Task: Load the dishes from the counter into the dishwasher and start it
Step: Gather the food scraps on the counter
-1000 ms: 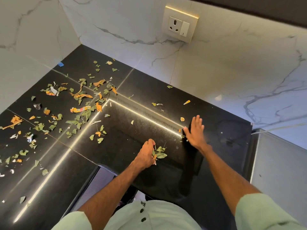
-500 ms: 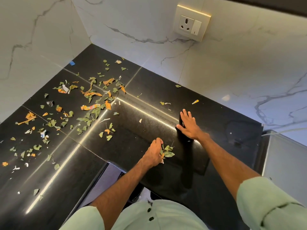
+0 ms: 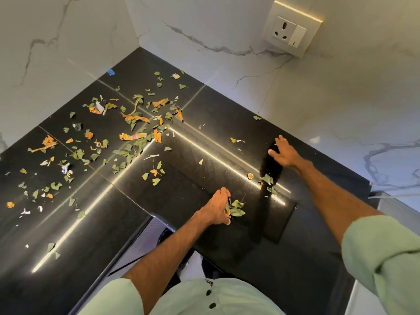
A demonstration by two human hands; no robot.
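Note:
No dishes or dishwasher are in view. A black stone counter (image 3: pixel 204 137) in a corner is strewn with green leaf bits and orange wrapper scraps (image 3: pixel 134 123). My left hand (image 3: pixel 217 206) sits near the counter's front edge with curled fingers gripping a small bunch of green leaves (image 3: pixel 236 209). My right hand (image 3: pixel 284 153) reaches further back on the right, fingers straight and flat over the counter. A small heap of leaf bits (image 3: pixel 267 181) lies just in front of it.
White marble walls meet at the far corner. A wall socket with a switch (image 3: pixel 292 34) is on the right wall. A dark opening (image 3: pixel 145 237) shows below the counter's front edge. A pale surface (image 3: pixel 397 214) adjoins the counter at the right.
My right hand has moved back and to the right along the counter, leaving a small heap of leaf bits in front of it. My left hand keeps its bunch of leaves.

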